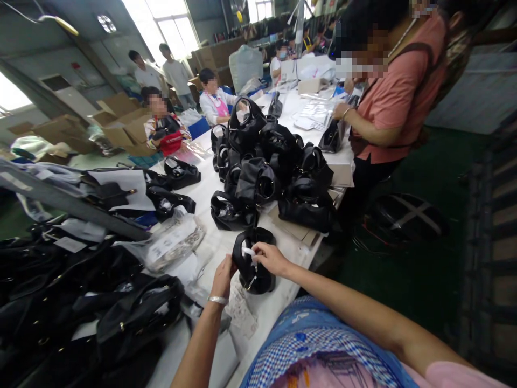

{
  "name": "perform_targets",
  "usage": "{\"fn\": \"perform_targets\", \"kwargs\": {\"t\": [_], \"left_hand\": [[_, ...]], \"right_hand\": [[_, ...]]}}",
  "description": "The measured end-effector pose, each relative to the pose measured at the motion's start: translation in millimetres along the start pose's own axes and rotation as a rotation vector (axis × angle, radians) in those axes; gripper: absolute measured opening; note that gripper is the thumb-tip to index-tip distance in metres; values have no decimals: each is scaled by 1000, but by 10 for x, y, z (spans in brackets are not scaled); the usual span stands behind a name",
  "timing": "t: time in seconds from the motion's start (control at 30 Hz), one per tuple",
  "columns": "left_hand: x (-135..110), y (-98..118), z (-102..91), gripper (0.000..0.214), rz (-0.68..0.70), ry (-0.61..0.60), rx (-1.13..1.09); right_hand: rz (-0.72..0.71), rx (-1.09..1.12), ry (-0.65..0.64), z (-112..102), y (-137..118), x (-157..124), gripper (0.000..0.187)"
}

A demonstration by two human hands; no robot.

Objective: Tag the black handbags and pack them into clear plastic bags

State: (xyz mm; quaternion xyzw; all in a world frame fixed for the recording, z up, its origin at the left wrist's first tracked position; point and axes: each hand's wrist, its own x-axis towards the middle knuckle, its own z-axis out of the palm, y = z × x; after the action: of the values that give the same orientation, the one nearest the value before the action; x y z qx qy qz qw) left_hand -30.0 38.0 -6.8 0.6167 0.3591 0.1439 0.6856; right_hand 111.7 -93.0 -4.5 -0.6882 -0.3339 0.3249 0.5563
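A small black handbag [258,280] stands on the white table in front of me, its handle upright and gold-coloured hardware on its near side. My left hand [223,275] grips the left side of this handbag, fingers partly hidden behind it. At the bag's opening, my right hand [269,257] pinches a white strip [247,251], which may be paper or plastic. Just beyond, another black handbag [232,211] sits at the front of a large pile of black handbags [262,156].
Black bags [81,302] heap up at the left, with a clear plastic bag [175,242] of small pieces beside them. A metal post [72,199] slants across the left. One person [404,102] works at the table's right edge; several others sit or stand farther back. Cardboard boxes [125,124] stand behind.
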Motion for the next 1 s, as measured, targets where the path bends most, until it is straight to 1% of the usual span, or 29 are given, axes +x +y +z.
{"fn": "perform_targets", "kwargs": {"t": [0.07, 0.13, 0.2, 0.3, 0.43, 0.57, 0.67, 0.73, 0.77, 0.9, 1.0], "left_hand": [[-99, -70, 7, 50, 37, -43, -5], [-144, -136, 13, 45, 94, -75, 19], [-145, -192, 17, 44, 138, -81, 38], [-109, -248, 16, 44, 167, -70, 39], [-86, -294, 20, 46, 161, -64, 32], [-104, -317, 42, 50, 107, -38, -22], [-105, -316, 47, 52, 91, -28, -28], [-92, -322, 37, 52, 111, -22, -1], [-82, -332, 28, 52, 125, -20, 14], [-41, -399, 1, 52, 158, -16, 44], [-35, -420, 4, 53, 156, -7, 57]], "right_hand": [[-8, 66, -4, 22, -5, 16, 20], [-10, 169, -16, 48, -13, 23, 21], [-12, 268, -37, 72, -27, 22, 20], [-20, 342, -73, 97, -51, 15, 19], [-30, 417, -74, 113, -47, 13, 19], [-10, 451, -86, 127, -29, 9, 19], [-21, 450, -54, 138, -48, 7, 18], [-40, 422, -37, 143, -61, 6, 18], [-49, 371, -41, 145, -61, 5, 16], [-78, 41, -95, 137, -9, -4, 6], [-97, -105, -75, 107, 23, -3, 7]]}}
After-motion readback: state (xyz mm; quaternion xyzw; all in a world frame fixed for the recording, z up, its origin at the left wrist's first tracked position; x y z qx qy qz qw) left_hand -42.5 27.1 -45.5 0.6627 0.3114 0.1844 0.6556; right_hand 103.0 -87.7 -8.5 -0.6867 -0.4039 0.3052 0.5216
